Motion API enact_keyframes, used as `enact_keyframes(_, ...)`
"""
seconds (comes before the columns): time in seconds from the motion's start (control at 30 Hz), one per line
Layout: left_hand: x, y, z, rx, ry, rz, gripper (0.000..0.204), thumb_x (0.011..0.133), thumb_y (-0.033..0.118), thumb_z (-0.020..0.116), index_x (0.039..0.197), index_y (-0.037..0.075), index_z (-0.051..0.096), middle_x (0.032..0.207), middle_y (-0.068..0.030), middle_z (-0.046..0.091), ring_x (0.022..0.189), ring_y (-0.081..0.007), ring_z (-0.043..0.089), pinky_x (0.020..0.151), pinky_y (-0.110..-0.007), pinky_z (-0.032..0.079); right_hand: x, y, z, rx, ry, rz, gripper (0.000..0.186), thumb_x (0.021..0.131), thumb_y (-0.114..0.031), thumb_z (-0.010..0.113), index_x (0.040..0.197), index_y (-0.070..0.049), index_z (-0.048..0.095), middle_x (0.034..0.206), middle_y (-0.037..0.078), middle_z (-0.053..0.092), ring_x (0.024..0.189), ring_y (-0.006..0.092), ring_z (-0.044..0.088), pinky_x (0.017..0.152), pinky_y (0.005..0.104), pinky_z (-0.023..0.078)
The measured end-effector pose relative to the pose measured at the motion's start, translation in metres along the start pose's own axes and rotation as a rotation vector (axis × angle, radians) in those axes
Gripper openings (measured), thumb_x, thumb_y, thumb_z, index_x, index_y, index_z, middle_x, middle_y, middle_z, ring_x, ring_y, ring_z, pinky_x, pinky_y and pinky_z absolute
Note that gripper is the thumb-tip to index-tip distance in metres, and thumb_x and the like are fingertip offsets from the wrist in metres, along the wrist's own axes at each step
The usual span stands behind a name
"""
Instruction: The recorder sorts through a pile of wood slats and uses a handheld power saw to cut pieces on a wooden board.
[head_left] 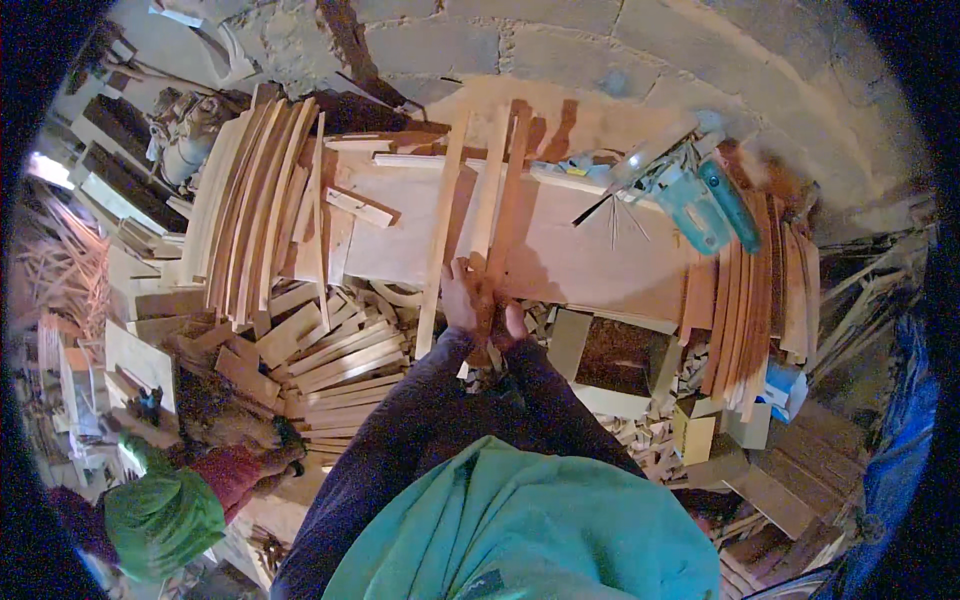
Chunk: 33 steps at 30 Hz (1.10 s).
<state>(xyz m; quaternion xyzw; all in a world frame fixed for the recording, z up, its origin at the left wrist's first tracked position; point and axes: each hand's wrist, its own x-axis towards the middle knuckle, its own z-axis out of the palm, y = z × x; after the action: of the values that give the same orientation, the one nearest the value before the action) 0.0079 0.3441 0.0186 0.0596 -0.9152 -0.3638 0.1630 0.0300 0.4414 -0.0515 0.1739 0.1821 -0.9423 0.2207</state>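
My left hand [460, 300] has its fingers curled over the middle pair of long wooden strips [489, 205], near their lower end. Just to its right, my right hand [513, 325] grips the same strips, with its thumb showing and most fingers hidden beneath or behind them. A separate pale strip [440, 230] lies left of my hands, across a plywood board [610, 260]. The strips I hold run up the picture over that board toward the block wall.
Stacks of long strips [250, 200] [750, 310] flank the board. A teal power tool [700, 215] sits at upper right. Offcuts [340, 370], an open box [620, 355] and a blue tarpaulin [900, 430] surround me. Another person in green [160, 510] works at lower left.
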Motion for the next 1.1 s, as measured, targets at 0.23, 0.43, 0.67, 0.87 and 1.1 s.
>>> enact_keyframes(0.23,0.003,0.018,0.003,-0.021,-0.058,-0.017,0.044,0.081,0.020,0.065,0.118,0.002,0.050,0.104,-0.0201,0.052,0.096,-0.0373,0.055,0.076,-0.045,0.048,0.007,-0.003,-0.024,0.086,-0.102,0.082,0.048,0.101,-0.039,0.040,0.134,-0.005,0.049,0.127,0.009,0.057,0.116,0.0256,0.054,0.101,0.0384,0.043)
enact_keyframes(0.43,-0.012,-0.033,-0.024,-0.854,0.253,-0.431,0.027,0.088,0.018,0.062,0.108,0.001,0.055,0.101,-0.0121,0.060,0.089,-0.0202,0.058,0.076,-0.033,0.048,0.006,-0.007,-0.025,-0.534,0.119,-0.066,0.041,0.099,-0.036,0.049,0.127,-0.006,0.051,0.120,0.005,0.059,0.108,0.0235,0.056,0.094,0.0366,0.045)
enact_keyframes(0.67,-0.099,-0.169,-0.147,-0.768,-0.218,-0.901,0.033,0.085,0.026,0.065,0.109,0.004,0.061,0.096,-0.0073,0.066,0.084,-0.0193,0.065,0.071,-0.030,0.054,-0.014,-0.021,0.019,-0.319,0.000,0.108,0.017,0.093,-0.023,0.059,0.096,-0.007,0.052,0.090,0.011,0.062,0.075,0.0247,0.061,0.069,0.0419,0.053)
enact_keyframes(0.87,-0.127,-0.171,-0.112,-0.617,-0.146,-0.592,0.042,0.083,0.022,0.068,0.114,-0.001,0.052,0.097,-0.0128,0.067,0.074,-0.0262,0.065,0.067,-0.035,0.054,-0.014,-0.023,0.032,-0.324,0.023,0.148,0.017,0.093,-0.022,0.059,0.099,-0.008,0.053,0.091,0.010,0.061,0.078,0.0241,0.059,0.071,0.0406,0.051)
enact_keyframes(1.1,-0.098,-0.120,-0.052,0.163,-0.031,-0.241,0.067,0.076,0.026,0.078,0.120,0.002,0.033,0.092,-0.0185,0.055,0.085,-0.0368,0.060,0.069,-0.045,0.049,-0.010,-0.020,0.023,-0.311,0.061,0.200,0.024,0.093,-0.028,0.060,0.100,-0.006,0.054,0.090,0.008,0.059,0.079,0.0224,0.057,0.077,0.0380,0.050)
